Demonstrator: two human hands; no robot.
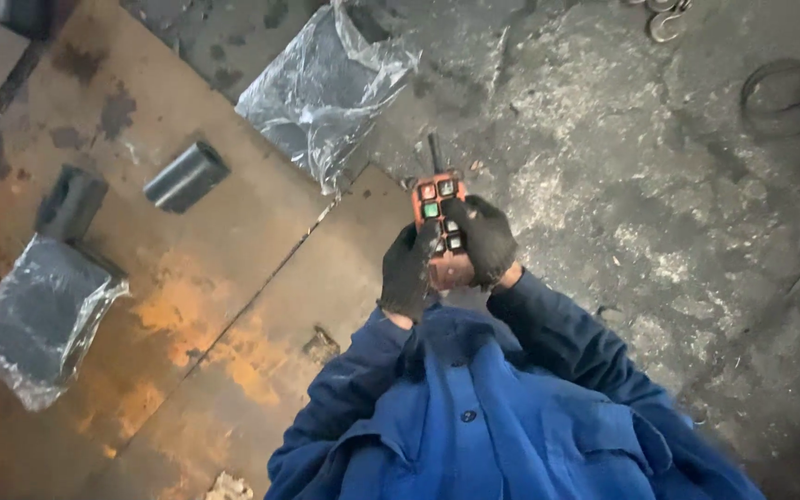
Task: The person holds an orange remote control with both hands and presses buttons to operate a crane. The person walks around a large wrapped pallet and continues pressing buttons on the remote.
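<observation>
I hold an orange remote control (436,199) with several coloured buttons and a short black antenna in front of my chest. My left hand (406,273), in a black glove, grips its lower left side with the thumb on the buttons. My right hand (485,241), also gloved in black, wraps around its right side. Blue jacket sleeves cover both arms.
Rusty steel plates (187,306) lie on the floor to the left. On them sit two dark cylindrical pieces (186,176) (70,202) and a plastic-wrapped dark bundle (39,319). Another clear plastic bag (321,88) lies further off. Rough grey concrete (659,185) spreads right, with metal hooks (664,23) at the top.
</observation>
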